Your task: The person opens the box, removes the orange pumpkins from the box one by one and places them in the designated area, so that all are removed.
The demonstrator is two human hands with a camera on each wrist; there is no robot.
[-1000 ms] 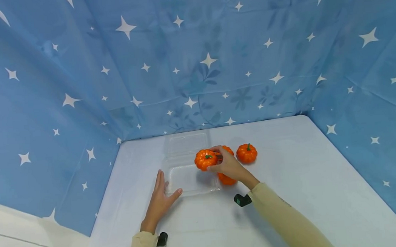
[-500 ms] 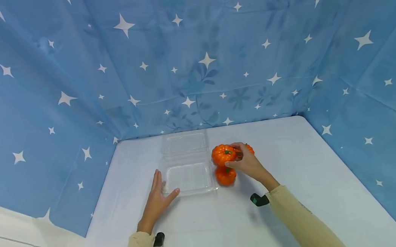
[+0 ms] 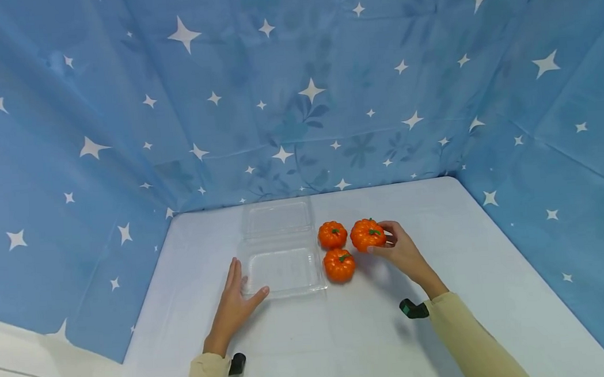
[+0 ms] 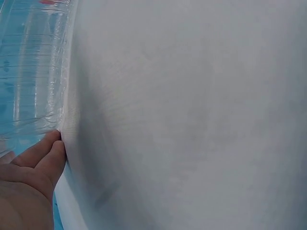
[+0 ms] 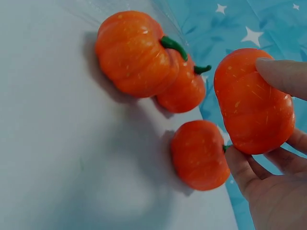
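My right hand (image 3: 407, 258) holds a small orange toy pumpkin (image 3: 368, 236) with a green stem, thumb on one side and fingers on the other. In the right wrist view the held pumpkin (image 5: 254, 101) is raised off the table. Another pumpkin (image 5: 199, 154) stands on the table below it, mostly hidden behind it in the head view. Two more, a front pumpkin (image 3: 339, 266) and a back pumpkin (image 3: 332, 235), sit beside a clear plastic clamshell box (image 3: 284, 270). My left hand (image 3: 231, 308), fingers extended, rests at the box's left front corner; its fingertips touch the rim (image 4: 61, 112).
The box's lid (image 3: 278, 219) lies folded back behind its base. A white table (image 3: 311, 338) carries everything. Blue star-patterned curtains (image 3: 296, 96) hang along the back and both sides.
My right hand has carried the held pumpkin rightward, from over the box to above the rightmost pumpkin. The left hand stays at the box. The head view has shifted slightly.
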